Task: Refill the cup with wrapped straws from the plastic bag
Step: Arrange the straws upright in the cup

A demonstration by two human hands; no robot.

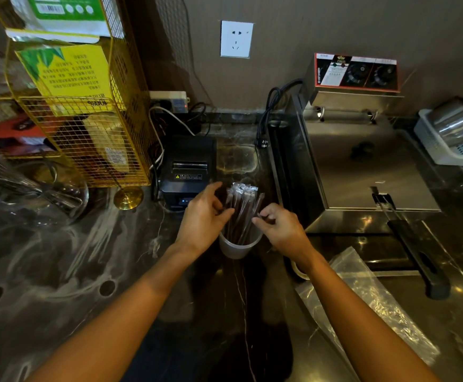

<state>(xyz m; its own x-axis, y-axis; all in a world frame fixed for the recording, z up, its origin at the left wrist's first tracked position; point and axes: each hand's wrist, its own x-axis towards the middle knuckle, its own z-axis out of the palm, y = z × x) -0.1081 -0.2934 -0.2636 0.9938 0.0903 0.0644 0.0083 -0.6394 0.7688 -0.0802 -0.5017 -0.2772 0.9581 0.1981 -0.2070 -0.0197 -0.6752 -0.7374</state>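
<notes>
A translucent plastic cup (237, 248) stands on the dark marble counter, holding a bundle of dark wrapped straws (240, 209) that stick up and lean slightly right. My left hand (204, 216) curls around the left side of the bundle, thumb against the straws. My right hand (281, 228) is at the right side, fingertips pinching the outermost straw. A clear plastic bag (368, 301) lies flat on the counter to the right, under my right forearm; I cannot tell whether straws are inside it.
A black receipt printer (187, 170) sits just behind the cup. A steel fryer (362, 166) with a long black handle (417, 252) fills the right side. A yellow wire rack (87, 128) and a glass bowl with a whisk (31, 194) stand left.
</notes>
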